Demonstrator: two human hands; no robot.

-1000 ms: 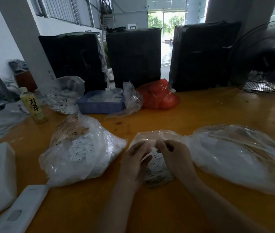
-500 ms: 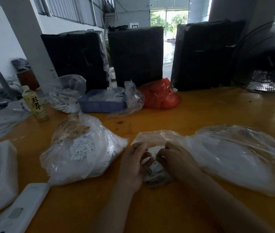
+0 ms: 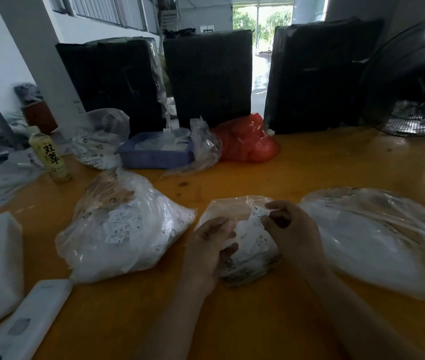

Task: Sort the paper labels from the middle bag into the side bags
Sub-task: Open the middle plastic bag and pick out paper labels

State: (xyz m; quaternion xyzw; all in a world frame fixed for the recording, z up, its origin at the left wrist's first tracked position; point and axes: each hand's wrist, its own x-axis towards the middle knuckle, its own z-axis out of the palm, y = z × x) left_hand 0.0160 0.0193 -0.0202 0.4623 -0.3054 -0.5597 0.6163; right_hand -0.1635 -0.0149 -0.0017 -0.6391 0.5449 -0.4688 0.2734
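At table centre: both hands work at the middle bag.
Right hand: pinches a paper label at its top corner.
Left hand: curled round the bag's left edge, steadying it.
Technique: lift one label only; read the size mark before choosing a side.
Targets: left bag beside the left hand; right bag just beside the right hand.

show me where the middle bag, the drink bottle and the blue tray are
middle bag (image 3: 228,209): head view, on the clear plastic at its upper left, above the left hand
drink bottle (image 3: 50,155): head view, on its printed label
blue tray (image 3: 154,160): head view, on its front wall
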